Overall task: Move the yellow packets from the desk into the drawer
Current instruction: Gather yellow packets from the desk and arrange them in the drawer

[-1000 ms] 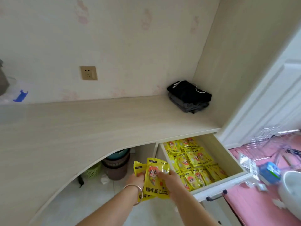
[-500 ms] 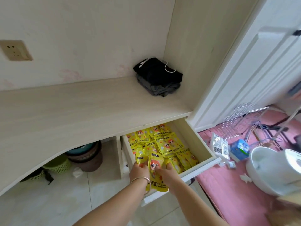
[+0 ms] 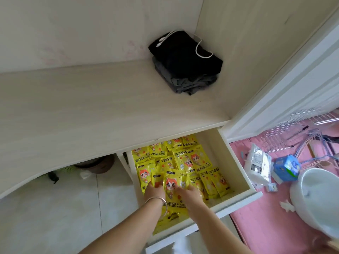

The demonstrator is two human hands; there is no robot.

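Note:
The open white drawer [image 3: 236, 162] under the desk [image 3: 91, 110] is packed with several yellow packets [image 3: 198, 158] bearing a cartoon face. My left hand [image 3: 155, 191], with a bracelet on the wrist, and my right hand [image 3: 189, 194] hold a small stack of yellow packets [image 3: 172, 186] between them, low over the drawer's front part. The stack's lower end overlaps the drawer's front panel. My fingers grip the stack's left and right sides. No yellow packet shows on the desk top.
Folded black and grey clothes [image 3: 185, 63] with a white cable lie in the desk's back right corner. A pink mat [image 3: 266, 217] on the right carries a white basin [image 3: 319, 198], a blue box [image 3: 286, 165] and a plastic bag [image 3: 256, 167]. Baskets [image 3: 95, 164] stand under the desk.
My view has swung right and down toward the drawer. Both hands have carried the stack of packets from beside the drawer down over its front part.

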